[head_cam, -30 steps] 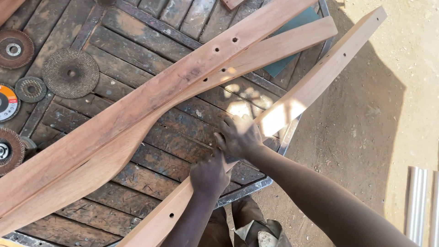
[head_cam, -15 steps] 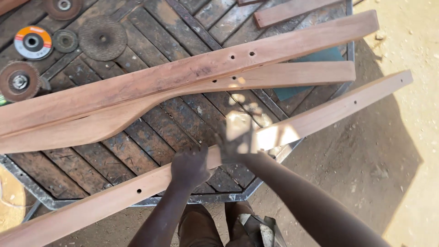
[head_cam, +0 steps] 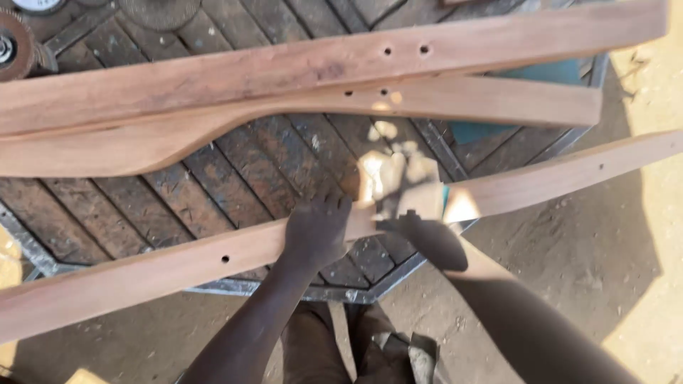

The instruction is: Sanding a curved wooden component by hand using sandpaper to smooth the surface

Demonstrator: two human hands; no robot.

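A long reddish wooden slat (head_cam: pixel 142 274) with small drilled holes lies slantwise over the near edge of a slatted wooden table (head_cam: pixel 235 178). My left hand (head_cam: pixel 316 229) presses down on the slat's middle, fingers curled over its far edge. Just to its right, my right hand (head_cam: pixel 413 224) is motion-blurred on the same slat. It holds a pale sheet (head_cam: pixel 398 181), likely sandpaper, against the wood. The sheet is sunlit and smeared, so its edges are unclear.
Two more shaped wooden pieces (head_cam: pixel 299 67) (head_cam: pixel 213 128) lie across the table beyond the slat. Grinding discs (head_cam: pixel 14 50) sit at the top left. The table's metal rim (head_cam: pixel 398 274) is near my legs (head_cam: pixel 320 341). Sandy ground (head_cam: pixel 605 270) lies to the right.
The view has closed in and turned, so the slat now runs nearly level. My left hand stays on the slat. My right hand has rubbed along it with the pale sheet.
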